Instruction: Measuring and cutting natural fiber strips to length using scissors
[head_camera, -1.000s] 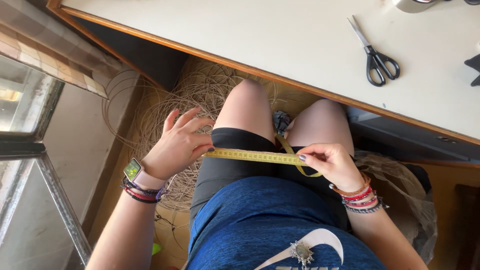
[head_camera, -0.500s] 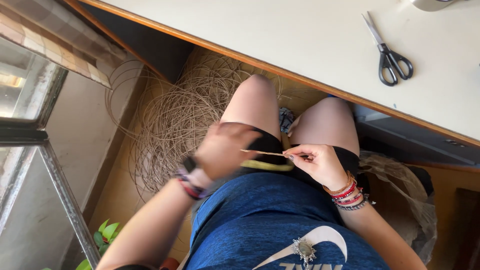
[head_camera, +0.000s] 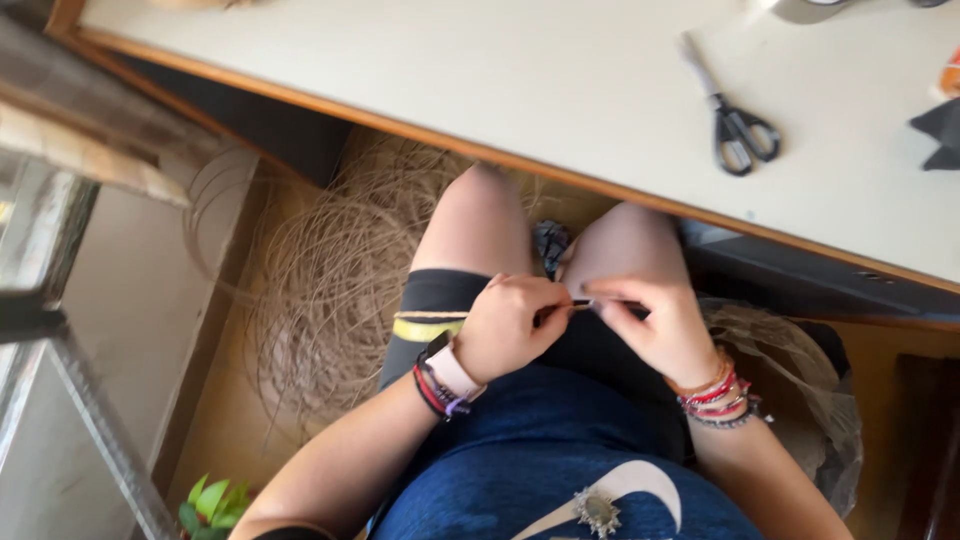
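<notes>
I sit with my knees under a pale table (head_camera: 400, 70). Both hands meet over my lap. My left hand (head_camera: 510, 325) and my right hand (head_camera: 645, 320) pinch the same thin tan strand (head_camera: 580, 303) between their fingertips. A yellow measuring tape (head_camera: 425, 326) lies across my left thigh, partly hidden under my left hand. The strand is too thin to follow beyond the fingers.
Black-handled scissors (head_camera: 735, 125) lie on the table, right of centre. A big tangle of coiled tan fibre (head_camera: 340, 270) fills the floor left of my legs. A small green plant (head_camera: 212, 505) stands at the lower left, and a netted bundle (head_camera: 800, 370) sits at my right.
The measuring tape was stretched between both hands across my thighs. My left hand has moved right to meet the right hand, and both now pinch a thin strand; the tape lies slack.
</notes>
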